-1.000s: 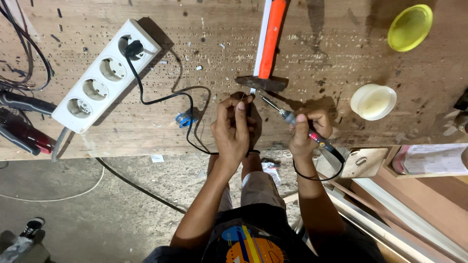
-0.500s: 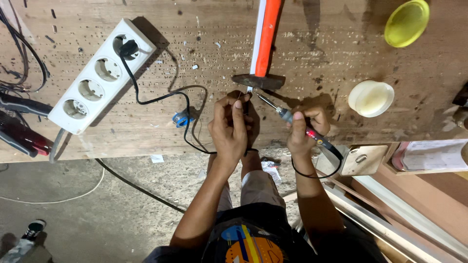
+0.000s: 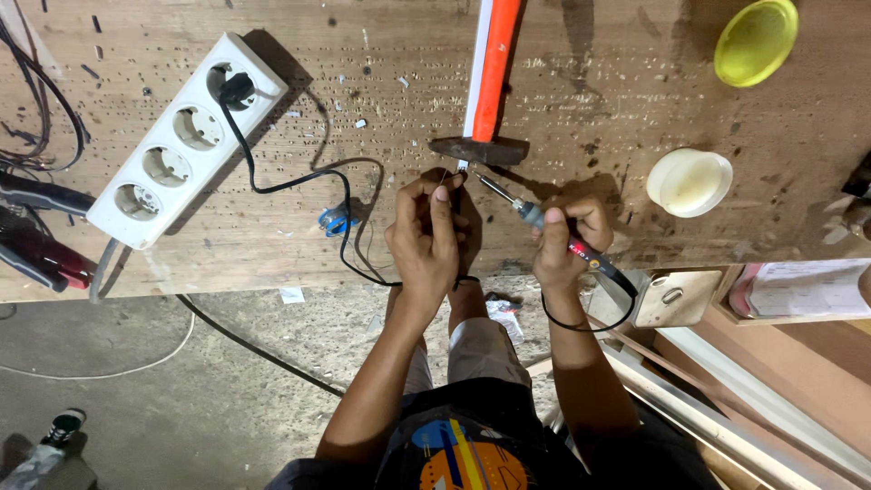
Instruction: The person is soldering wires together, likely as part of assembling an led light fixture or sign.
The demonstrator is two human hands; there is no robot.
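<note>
Beside hammer (image 3: 481,145), hand-held soldering iron (image 3: 544,225)

hammer (image 3: 479,150) blocks ahead, cup (image 3: 689,181) rt, bench (image 3: 590,82) btwn open

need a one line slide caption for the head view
Right hand aims a soldering iron at a small piece pinched in the left hand, beside a hammer and power strip.

A slim soldering iron (image 3: 553,231) with a dark handle slants tip-up-left toward a thin wire (image 3: 446,186) held upright.
</note>
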